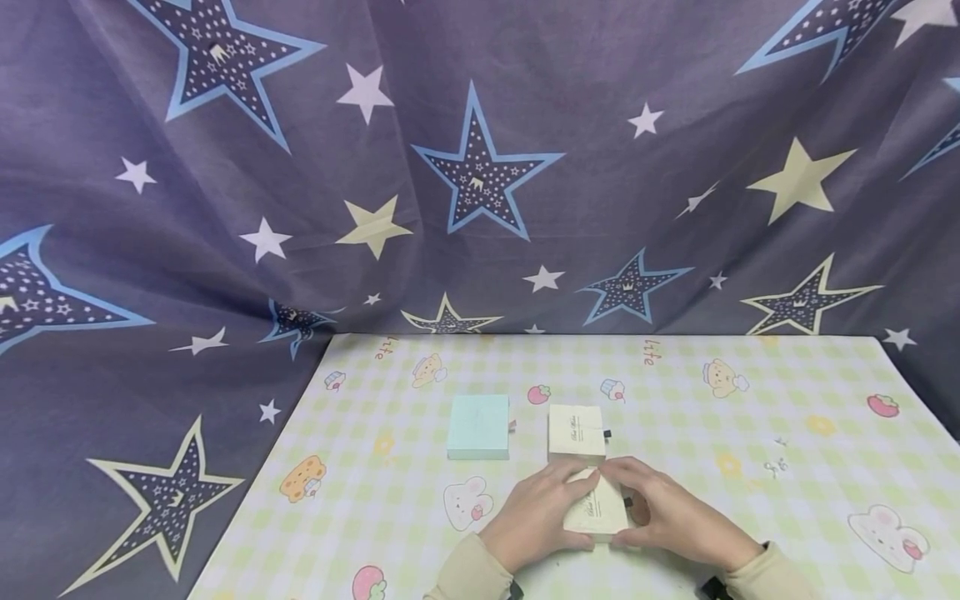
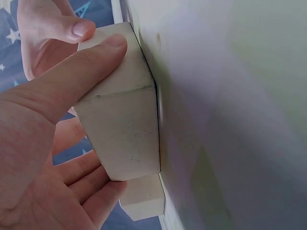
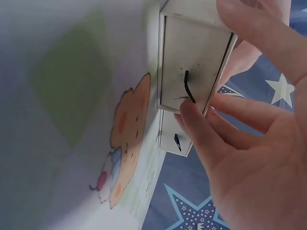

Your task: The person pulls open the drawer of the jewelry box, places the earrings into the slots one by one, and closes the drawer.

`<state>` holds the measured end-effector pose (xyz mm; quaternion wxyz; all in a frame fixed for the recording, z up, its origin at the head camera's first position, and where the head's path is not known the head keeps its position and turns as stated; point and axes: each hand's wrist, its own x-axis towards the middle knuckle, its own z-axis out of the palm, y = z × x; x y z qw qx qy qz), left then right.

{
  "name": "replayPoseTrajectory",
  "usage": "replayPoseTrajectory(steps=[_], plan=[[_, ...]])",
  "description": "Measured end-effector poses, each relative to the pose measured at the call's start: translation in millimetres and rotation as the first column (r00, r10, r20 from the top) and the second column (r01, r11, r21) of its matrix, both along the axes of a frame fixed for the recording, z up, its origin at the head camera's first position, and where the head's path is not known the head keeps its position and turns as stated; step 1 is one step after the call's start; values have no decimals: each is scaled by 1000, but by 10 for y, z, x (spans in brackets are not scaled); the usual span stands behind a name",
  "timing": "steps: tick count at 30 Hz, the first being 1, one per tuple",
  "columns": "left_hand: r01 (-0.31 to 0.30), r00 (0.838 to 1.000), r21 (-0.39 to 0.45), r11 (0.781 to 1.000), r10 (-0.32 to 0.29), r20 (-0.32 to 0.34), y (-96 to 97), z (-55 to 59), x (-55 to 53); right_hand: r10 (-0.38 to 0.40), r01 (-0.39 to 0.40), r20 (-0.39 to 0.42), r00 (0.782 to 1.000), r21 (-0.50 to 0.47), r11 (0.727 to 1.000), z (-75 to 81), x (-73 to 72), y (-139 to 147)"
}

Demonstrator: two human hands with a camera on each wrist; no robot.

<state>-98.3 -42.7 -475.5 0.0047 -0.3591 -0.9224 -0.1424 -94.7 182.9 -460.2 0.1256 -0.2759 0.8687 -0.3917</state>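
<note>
Both hands hold a small cream drawer box (image 1: 600, 518) flat on the table. My left hand (image 1: 534, 510) grips it from the left, its thumb on the near side and its fingers along the left side and far end. From the right, my right hand (image 1: 666, 510) has its thumb at the near corner and fingers toward the far end. In the right wrist view, one fingertip (image 3: 189, 109) of that hand touches the drawer front, just under its black ribbon pull (image 3: 188, 86). A second cream box (image 1: 576, 432) lies right beyond the held one, with its own black tab.
Left of the second cream box lies a light teal box (image 1: 478, 427) with a pinkish tab on its right side. Small silvery pieces (image 1: 776, 467) are on the right of the checked tablecloth (image 1: 600, 367). A star-printed curtain (image 1: 480, 275) hangs behind the table.
</note>
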Motion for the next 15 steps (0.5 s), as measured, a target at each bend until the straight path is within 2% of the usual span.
replayPoseTrajectory(steps=[7,15], plan=[[7,1000,2,1000,-7,1,1,10,0,-3,3,1,1000,9,1000,-9,1,3],[13,1000,6,1000,-12,-7,1,12,-3,-10,11,-34,999,37,999,-18,8,-2]])
